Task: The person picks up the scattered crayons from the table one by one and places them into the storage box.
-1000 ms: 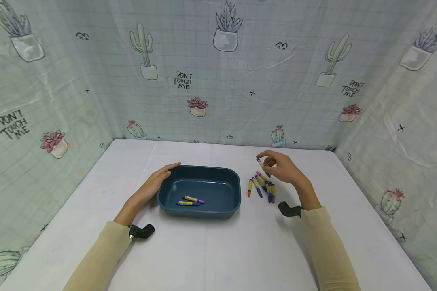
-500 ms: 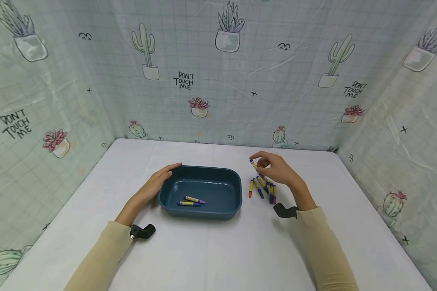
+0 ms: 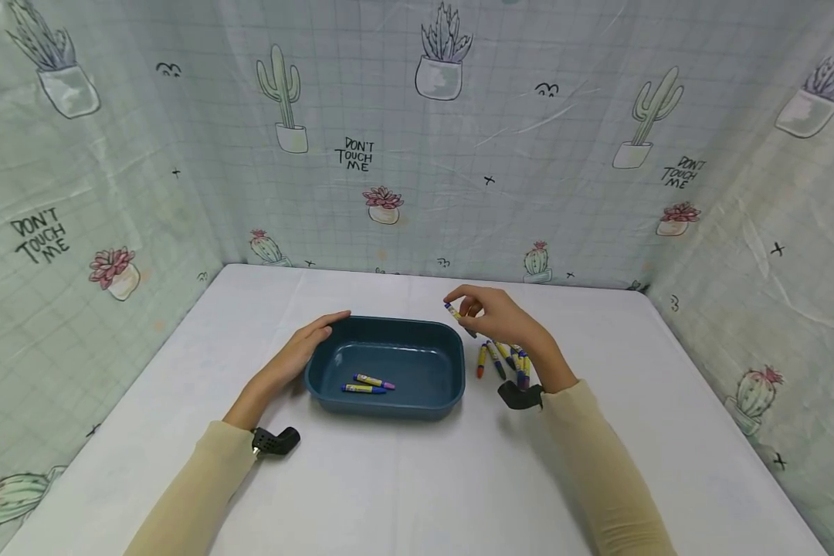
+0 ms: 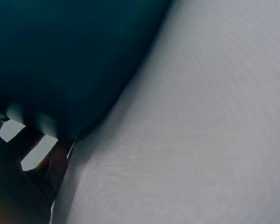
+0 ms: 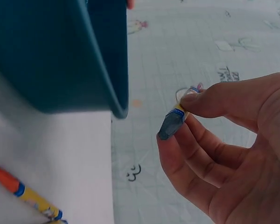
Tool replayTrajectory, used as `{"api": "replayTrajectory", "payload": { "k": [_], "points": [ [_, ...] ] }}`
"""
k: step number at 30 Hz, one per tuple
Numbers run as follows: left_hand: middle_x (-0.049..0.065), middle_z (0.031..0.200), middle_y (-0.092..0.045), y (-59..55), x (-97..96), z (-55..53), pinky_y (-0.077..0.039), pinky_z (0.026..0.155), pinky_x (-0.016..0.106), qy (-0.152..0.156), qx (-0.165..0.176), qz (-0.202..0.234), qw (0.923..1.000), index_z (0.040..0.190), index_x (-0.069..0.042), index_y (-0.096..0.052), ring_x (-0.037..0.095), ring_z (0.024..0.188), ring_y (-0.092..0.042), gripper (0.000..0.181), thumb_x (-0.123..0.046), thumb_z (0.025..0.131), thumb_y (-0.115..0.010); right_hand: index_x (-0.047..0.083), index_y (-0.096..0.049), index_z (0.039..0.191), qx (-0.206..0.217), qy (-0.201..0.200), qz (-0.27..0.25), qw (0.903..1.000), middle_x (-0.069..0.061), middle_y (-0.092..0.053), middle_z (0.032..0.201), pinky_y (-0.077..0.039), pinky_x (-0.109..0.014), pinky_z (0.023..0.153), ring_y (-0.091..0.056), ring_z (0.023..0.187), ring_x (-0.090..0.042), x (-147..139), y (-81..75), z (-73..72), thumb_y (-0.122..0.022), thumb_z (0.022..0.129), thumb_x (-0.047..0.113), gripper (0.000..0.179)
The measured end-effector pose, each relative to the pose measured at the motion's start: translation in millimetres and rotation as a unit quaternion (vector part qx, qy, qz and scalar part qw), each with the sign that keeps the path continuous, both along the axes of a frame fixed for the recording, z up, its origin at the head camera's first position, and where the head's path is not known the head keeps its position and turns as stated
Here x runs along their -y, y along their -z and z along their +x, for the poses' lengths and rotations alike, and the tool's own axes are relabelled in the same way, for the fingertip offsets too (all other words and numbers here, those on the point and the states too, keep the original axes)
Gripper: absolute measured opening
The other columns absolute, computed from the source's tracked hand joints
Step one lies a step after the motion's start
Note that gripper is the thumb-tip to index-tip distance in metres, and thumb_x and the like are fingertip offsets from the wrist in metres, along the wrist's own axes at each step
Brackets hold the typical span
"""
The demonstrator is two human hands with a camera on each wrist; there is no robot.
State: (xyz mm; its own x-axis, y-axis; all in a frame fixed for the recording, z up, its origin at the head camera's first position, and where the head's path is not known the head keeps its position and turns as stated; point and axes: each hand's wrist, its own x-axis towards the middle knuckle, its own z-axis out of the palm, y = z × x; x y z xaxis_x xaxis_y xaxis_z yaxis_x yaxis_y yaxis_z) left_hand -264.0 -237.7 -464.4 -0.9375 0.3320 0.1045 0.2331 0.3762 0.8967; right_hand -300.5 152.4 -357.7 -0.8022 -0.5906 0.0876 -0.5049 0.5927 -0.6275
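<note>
A dark teal rectangular bin [image 3: 389, 411] stands on the table, with two crayons inside, one pink-tipped [image 3: 374, 381] and one blue-tipped [image 3: 363, 389]. My left hand [image 3: 293, 357] rests against the bin's left side, its fingertips touching the outer wall in the left wrist view. Just beyond the bin's far right corner, my right hand [image 3: 495, 315] pinches a dark grey crayon [image 5: 171, 126] with a yellow and blue wrapper between thumb and fingers. That crayon is tilted and raised off the table. Below the right hand lies a loose pile of crayons [image 3: 503, 357], partly hidden by the wrist.
An orange crayon [image 5: 25, 192] lies at the pile's left edge, close to the bin's right wall. White cloth covers the table [image 3: 389, 494]. A cactus-print curtain [image 3: 417, 177] hangs behind and along both sides.
My right hand has moved left from above the pile to the bin's far right corner, carrying the grey crayon. The left hand stays on the bin.
</note>
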Motion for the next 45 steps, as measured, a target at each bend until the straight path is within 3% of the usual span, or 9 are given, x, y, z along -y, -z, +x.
{"api": "replayTrajectory", "payload": {
  "k": [11,20,27,30,36,45],
  "points": [
    [0.007,0.168,-0.035,0.6,-0.3,0.4,-0.016,0.129,0.063,0.001,-0.001,0.001,1.0000,0.160,-0.020,-0.040,0.034,0.159,-0.024,0.047,-0.028,0.115,-0.029,0.018,-0.066,0.133,-0.011,-0.039,0.041,0.9984,-0.007,-0.070,0.107,-0.058,-0.039,0.085,-0.070,0.102,-0.022,35,-7.7,0.3,-0.066,0.098,0.009,0.036],
    [0.008,0.169,-0.035,1.2,1.4,3.7,-0.016,0.129,0.063,-0.005,0.000,0.011,0.9999,0.160,-0.019,-0.040,0.035,0.159,-0.025,0.047,-0.027,0.115,-0.030,0.016,-0.066,0.133,-0.007,-0.107,0.032,0.9937,-0.008,-0.072,0.106,-0.059,-0.033,0.083,-0.071,0.096,-0.019,63,-15.3,-1.4,-0.064,0.099,0.008,0.035],
    [0.007,0.168,-0.036,1.1,2.1,2.5,-0.016,0.128,0.064,-0.001,0.003,0.014,0.9999,0.160,-0.021,-0.040,0.034,0.159,-0.025,0.047,-0.028,0.115,-0.030,0.013,-0.066,0.134,0.012,-0.158,0.058,0.9856,-0.008,-0.073,0.107,-0.058,-0.032,0.086,-0.071,0.098,-0.016,86,-17.0,-4.8,-0.063,0.099,0.006,0.036],
    [0.007,0.168,-0.036,0.6,2.3,1.9,-0.016,0.128,0.065,0.000,0.006,0.016,0.9999,0.160,-0.021,-0.040,0.035,0.159,-0.025,0.047,-0.029,0.115,-0.030,0.010,-0.066,0.134,0.031,-0.180,0.067,0.9809,-0.009,-0.073,0.105,-0.057,-0.031,0.085,-0.070,0.095,-0.018,96,-16.9,-7.0,-0.063,0.099,0.005,0.036],
    [0.007,0.169,-0.034,0.9,2.3,0.8,-0.015,0.127,0.066,-0.001,0.012,0.014,0.9998,0.160,-0.023,-0.040,0.036,0.159,-0.023,0.047,-0.030,0.115,-0.030,0.007,-0.063,0.137,0.108,-0.213,0.093,0.9664,-0.020,-0.073,0.109,-0.062,-0.039,0.078,-0.071,0.087,-0.036,114,-10.1,-12.7,-0.061,0.100,0.004,0.038],
    [0.006,0.169,-0.034,-0.9,-0.1,0.8,-0.015,0.127,0.066,-0.005,0.013,0.006,0.9999,0.160,-0.026,-0.040,0.035,0.160,-0.023,0.046,-0.030,0.115,-0.030,0.005,-0.062,0.139,0.158,-0.249,0.137,0.9457,-0.022,-0.074,0.108,-0.063,-0.040,0.075,-0.071,0.083,-0.026,134,9.5,-17.5,-0.059,0.099,0.002,0.041]
  ]
}}
